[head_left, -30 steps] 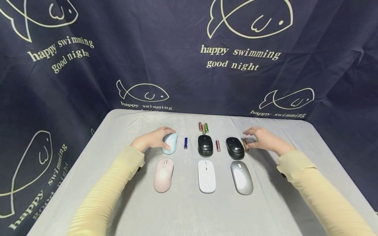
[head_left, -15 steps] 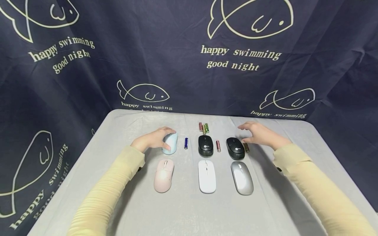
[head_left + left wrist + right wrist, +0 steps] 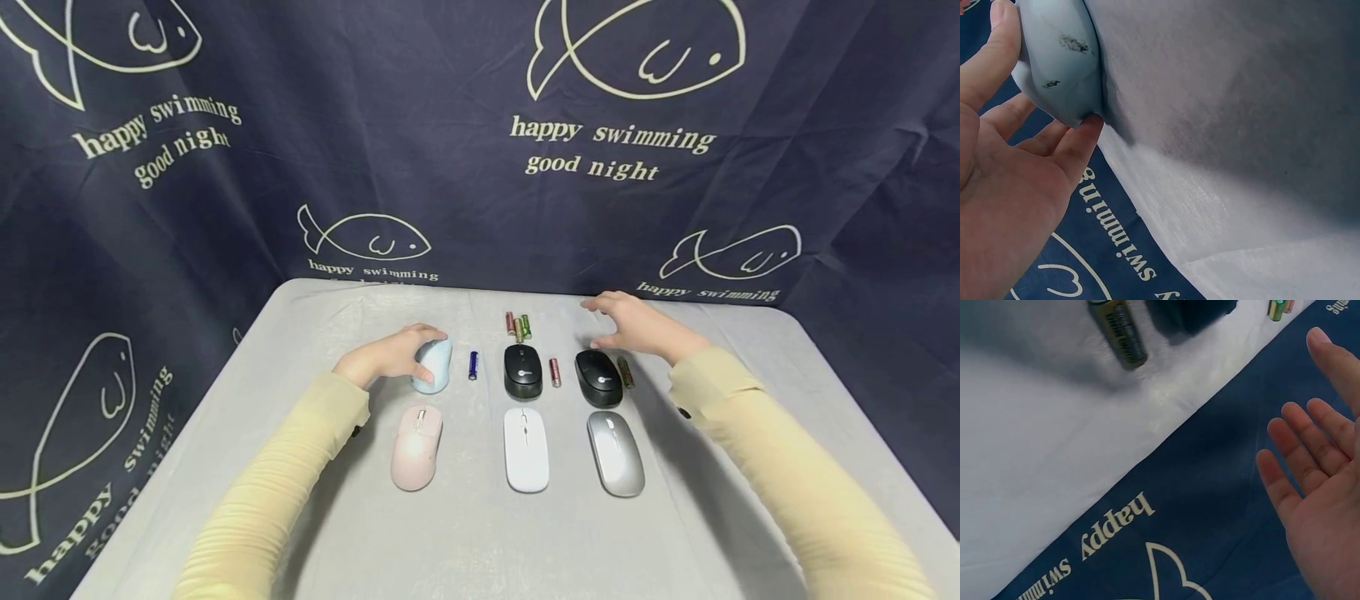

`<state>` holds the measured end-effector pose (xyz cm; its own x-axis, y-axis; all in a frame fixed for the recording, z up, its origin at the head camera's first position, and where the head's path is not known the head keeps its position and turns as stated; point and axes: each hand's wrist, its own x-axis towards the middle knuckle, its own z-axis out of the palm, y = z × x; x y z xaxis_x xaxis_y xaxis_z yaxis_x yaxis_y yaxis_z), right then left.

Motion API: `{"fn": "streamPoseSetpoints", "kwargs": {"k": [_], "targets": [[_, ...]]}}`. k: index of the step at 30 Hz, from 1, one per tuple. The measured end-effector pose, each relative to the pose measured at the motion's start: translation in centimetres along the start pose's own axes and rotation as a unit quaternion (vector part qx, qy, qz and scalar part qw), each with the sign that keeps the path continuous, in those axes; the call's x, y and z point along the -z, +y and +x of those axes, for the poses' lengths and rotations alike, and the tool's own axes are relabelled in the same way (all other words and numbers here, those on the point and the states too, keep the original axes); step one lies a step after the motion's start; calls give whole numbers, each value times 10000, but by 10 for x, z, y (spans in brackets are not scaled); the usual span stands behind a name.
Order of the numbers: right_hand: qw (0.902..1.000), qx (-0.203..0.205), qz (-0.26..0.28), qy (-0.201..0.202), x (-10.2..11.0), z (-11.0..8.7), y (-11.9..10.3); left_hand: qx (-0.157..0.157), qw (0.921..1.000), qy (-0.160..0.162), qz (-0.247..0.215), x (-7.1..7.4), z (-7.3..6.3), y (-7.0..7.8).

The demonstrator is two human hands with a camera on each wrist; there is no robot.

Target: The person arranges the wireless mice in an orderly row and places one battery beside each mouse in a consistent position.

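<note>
My left hand [image 3: 388,352] grips a light blue computer mouse [image 3: 439,363] at the left of the back row, thumb on the near side. The left wrist view shows dark smudges on that mouse [image 3: 1063,59]. My right hand [image 3: 639,325], fingers apart and holding nothing, hovers just behind the right-hand black mouse [image 3: 598,377]. Beside that mouse lies a gold-brown battery [image 3: 626,372]. In the right wrist view the same battery [image 3: 1120,331] sits on the cloth, away from the fingers. A second black mouse [image 3: 522,372] stands in the middle, with a red battery [image 3: 555,372] to its right.
A blue battery [image 3: 473,365] lies right of the left hand. Red, gold and green batteries [image 3: 527,325] cluster behind the middle mouse. Pink [image 3: 415,454], white [image 3: 527,454] and silver mice [image 3: 617,457] form the front row. A dark blue curtain [image 3: 480,150] hangs behind the grey-white table [image 3: 480,542].
My right hand has come off the gold-brown battery and moved left and back, now behind the right-hand black mouse. The left hand keeps its grip on the light blue mouse.
</note>
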<state>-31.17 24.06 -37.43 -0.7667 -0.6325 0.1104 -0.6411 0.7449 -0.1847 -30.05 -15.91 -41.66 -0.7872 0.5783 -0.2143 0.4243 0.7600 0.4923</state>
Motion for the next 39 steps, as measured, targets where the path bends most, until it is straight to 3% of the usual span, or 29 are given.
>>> {"fn": "streamPoseSetpoints", "kwargs": {"k": [30, 36, 39], "targets": [[9999, -96, 61, 33, -11, 52, -15, -43, 9999, 10, -107, -2, 2, -4], [9994, -256, 129, -195, -17, 62, -18, -143, 9999, 53, -69, -2, 1, -5], [9990, -305, 202, -270, -20, 65, -19, -47, 9999, 22, -91, -1, 1, -3]]}}
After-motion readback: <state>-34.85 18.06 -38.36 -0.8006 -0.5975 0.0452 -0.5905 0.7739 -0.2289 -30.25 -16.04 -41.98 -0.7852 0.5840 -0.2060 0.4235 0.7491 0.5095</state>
